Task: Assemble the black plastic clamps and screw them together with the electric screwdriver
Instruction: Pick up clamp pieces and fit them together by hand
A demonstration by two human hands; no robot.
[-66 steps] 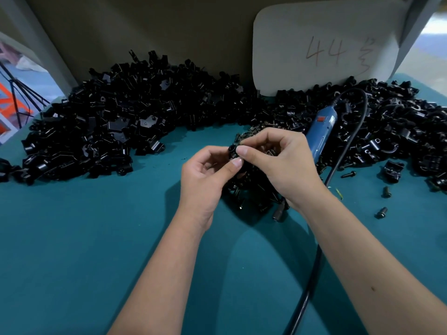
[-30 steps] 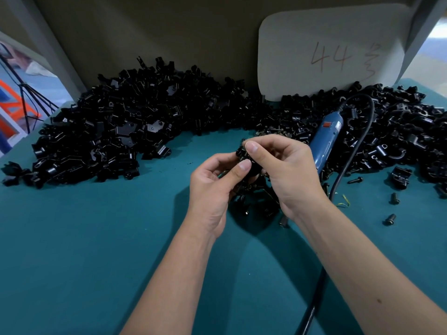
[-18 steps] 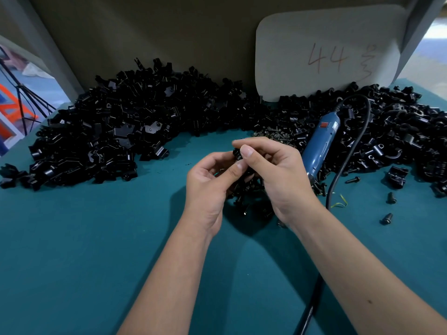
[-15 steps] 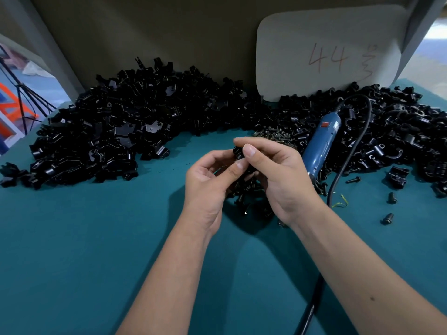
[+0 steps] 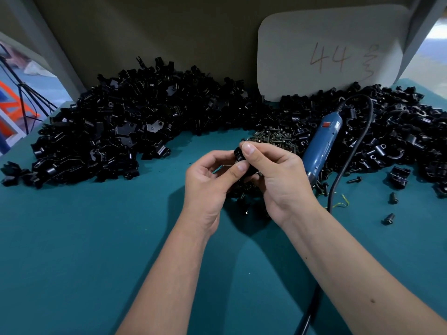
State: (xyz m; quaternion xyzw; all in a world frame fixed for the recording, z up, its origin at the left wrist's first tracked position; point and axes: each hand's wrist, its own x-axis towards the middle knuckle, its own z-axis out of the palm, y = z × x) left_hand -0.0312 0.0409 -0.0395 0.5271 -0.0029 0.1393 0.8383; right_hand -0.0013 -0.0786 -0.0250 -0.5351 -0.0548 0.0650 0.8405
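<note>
- Hands met above the middle of the teal table [image 5: 72,250], whose surface looked matte and felt-like.
- Left hand [image 5: 208,187] and right hand [image 5: 278,180] both pinched one small black clamp piece [image 5: 239,154] between thumb and fingertips; glossy moulded plastic with a rounded edge, mostly hidden by the fingers.
- Heap of black plastic clamps [image 5: 125,126] ran along the back of the table from far left to far right: angular, shiny, some with flat tabs and screw holes, some with curved C-shaped jaws.
- Smaller mound of dark metal screws [image 5: 273,136] sat just behind the hands, dull with a slight brassy glint.
- Electric screwdriver [image 5: 321,146] lay tilted just right of the right hand, untouched: smooth blue plastic barrel, red switch near the top, black cord [image 5: 348,155] looping off its rear end and back toward the viewer.
- A few loose screws [image 5: 388,218] lay apart on the cloth at right.
- Pale rounded card [image 5: 302,32] leaned against the back wall; handwritten "44" plus a further mark I couldn't read.
</note>
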